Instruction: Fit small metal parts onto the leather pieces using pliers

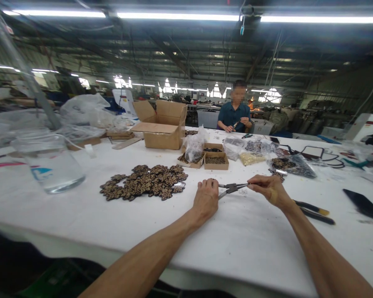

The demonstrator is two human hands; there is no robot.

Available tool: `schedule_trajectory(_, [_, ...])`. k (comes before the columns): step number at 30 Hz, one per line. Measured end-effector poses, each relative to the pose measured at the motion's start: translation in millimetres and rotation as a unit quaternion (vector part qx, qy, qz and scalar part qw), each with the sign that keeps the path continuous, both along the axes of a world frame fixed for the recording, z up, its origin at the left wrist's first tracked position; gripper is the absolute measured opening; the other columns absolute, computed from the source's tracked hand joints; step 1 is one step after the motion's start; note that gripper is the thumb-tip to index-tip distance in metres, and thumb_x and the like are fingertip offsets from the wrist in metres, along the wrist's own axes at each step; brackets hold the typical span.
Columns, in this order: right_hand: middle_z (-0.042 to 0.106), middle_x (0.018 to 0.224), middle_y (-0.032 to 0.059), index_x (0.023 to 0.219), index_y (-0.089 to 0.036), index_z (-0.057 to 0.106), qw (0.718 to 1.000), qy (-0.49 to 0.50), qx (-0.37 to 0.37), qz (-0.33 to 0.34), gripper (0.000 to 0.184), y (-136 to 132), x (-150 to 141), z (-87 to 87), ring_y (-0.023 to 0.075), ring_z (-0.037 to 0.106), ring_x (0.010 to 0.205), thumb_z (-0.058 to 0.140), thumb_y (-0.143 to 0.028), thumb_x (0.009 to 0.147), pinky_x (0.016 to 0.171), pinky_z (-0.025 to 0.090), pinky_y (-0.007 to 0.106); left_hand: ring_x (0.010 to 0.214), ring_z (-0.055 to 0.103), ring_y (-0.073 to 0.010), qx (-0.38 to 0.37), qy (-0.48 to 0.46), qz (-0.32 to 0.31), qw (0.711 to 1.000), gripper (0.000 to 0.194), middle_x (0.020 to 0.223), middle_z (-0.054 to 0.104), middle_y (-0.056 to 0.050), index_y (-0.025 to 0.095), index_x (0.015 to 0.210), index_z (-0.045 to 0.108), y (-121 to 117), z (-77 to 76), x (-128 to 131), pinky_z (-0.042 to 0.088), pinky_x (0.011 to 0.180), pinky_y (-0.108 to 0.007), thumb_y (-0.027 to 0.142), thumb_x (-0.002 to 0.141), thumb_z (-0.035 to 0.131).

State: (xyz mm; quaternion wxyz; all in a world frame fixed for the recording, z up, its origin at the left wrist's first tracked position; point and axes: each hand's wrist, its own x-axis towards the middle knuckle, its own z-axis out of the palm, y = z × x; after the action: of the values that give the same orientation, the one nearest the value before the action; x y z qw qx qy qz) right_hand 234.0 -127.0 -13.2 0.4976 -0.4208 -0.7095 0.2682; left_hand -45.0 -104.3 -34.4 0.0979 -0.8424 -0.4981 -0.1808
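My left hand [207, 198] is closed around the handles of long-nosed pliers [232, 188], whose jaws point right. At the tip of the jaws, my right hand [269, 189] pinches with thumb and forefinger; whatever small piece sits there is too tiny to make out. Left of my hands lies a pile of leopard-print, flower-shaped pieces [146, 182] with dark edges. Tiny bits [243, 192] are scattered on the white table [236, 248] just beyond the pliers. Beside my right wrist rests another pair of pliers [313, 211] with black and yellow handles.
Small cardboard trays [216, 166] of little parts and an open cardboard box [163, 136] stand beyond my hands. A big clear jar [54, 165] is at left, a dark phone-like slab [363, 204] at right. Across the table a person [234, 111] handles something. Plastic bags [298, 165] lie at back right.
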Motion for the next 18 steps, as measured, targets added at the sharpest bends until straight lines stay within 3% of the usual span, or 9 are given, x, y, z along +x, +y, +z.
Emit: schedule_trajectory(18, [0.074,0.086,0.0068,0.094,-0.021,0.08,1.0,-0.015,0.004,0.015,0.025,0.1,1.3,0.3,0.0212,0.062,0.075,0.077,-0.044,0.084,0.064,0.048,0.033,0.108,0.053,-0.0284,-0.012,0.02,0.009,1.0,0.051,0.12,0.058,-0.016,0.013,0.128,0.049,-2.1,3.2,1.0,0.038,0.097,-0.042,0.005,0.078,0.049])
